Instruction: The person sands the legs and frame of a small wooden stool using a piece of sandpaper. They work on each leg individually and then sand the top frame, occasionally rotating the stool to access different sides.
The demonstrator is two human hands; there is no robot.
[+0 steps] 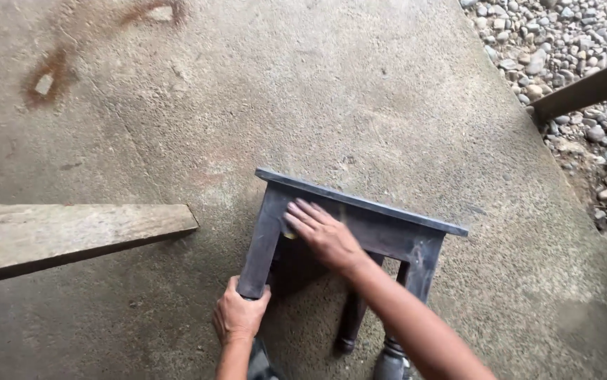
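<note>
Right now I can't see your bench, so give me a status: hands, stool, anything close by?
Left hand gripping a stool leg. Right hand flat on the stool's side rail. Stool tipped on concrete. Wooden plank lies left, apart.

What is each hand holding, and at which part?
The left hand grips the dark stool at one leg's end. The right hand presses flat on its side rail, over something small.

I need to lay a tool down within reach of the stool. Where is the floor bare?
Bare concrete floor stretches beyond the dark stool, up to the gravel on the right and the wooden plank on the left. It is crowded near the stool legs, where the left hand grips one and the right hand presses the apron.
</note>
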